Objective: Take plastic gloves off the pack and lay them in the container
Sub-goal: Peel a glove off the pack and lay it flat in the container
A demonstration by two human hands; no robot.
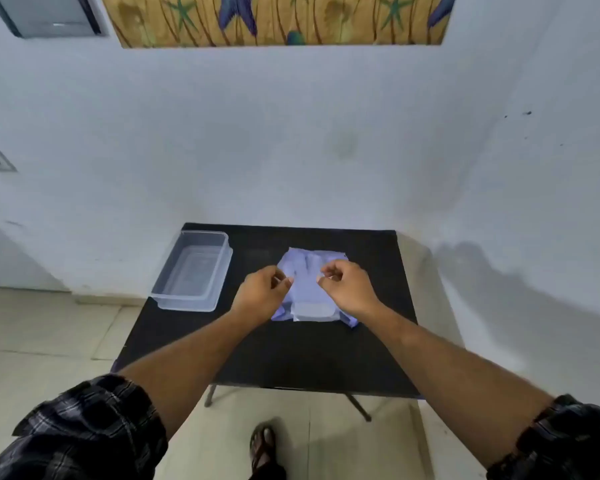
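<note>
A pale blue pack of thin plastic gloves (310, 299) lies flat in the middle of the black table (291, 358). Both hands hover over its upper half. My left hand (262, 294) pinches something thin and clear between thumb and fingers at the pack's left side. My right hand (347, 285) pinches the same clear film at the pack's upper right. The film looks like a glove being held over the pack, though it is too transparent to make out fully. A clear rectangular plastic container (193, 270) stands on the table's far left corner, with nothing visible inside.
The small black table stands against a white wall on thin folding legs. Its left, right and near edges drop to a tiled floor. My sandalled foot (264, 445) shows under the near edge.
</note>
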